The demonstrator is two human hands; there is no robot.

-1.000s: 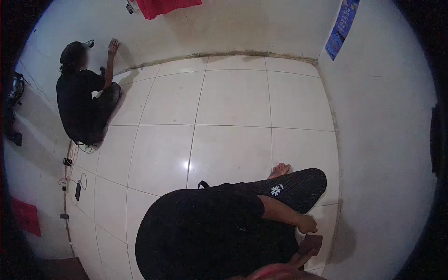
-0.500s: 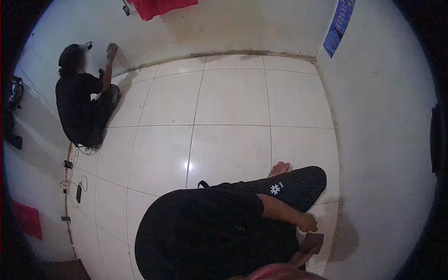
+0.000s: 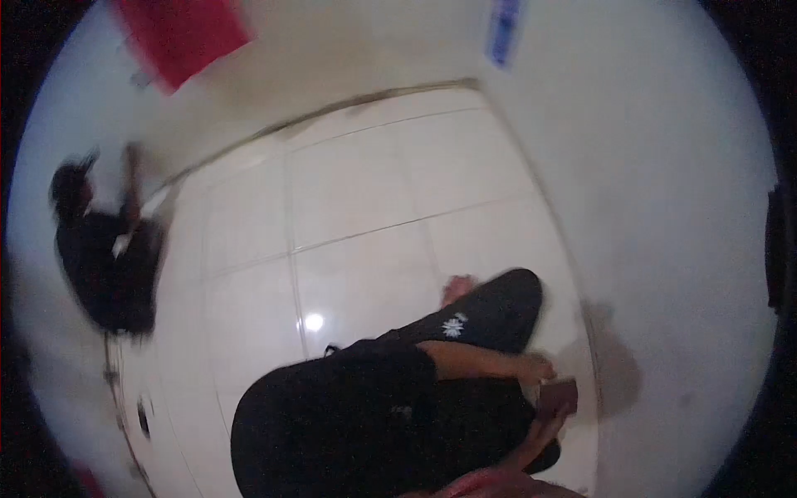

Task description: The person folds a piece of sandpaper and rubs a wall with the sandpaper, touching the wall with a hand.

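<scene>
Gripping a small, flat brown piece [image 3: 561, 397] by its lower end, the seated person's right hand [image 3: 548, 427] is close to the wall [image 3: 664, 274] from where I stand. The piece looks dull and square-cornered, though blurred. Just beside its upper edge is the left hand [image 3: 535, 370] — I can't tell whether it grips anything. Farther out, a white snowflake-like mark [image 3: 452, 325] sits on the dark trouser leg [image 3: 498, 311], its lettering smeared; the blue poster [image 3: 503, 33] carries pale, unreadable marks.
</scene>
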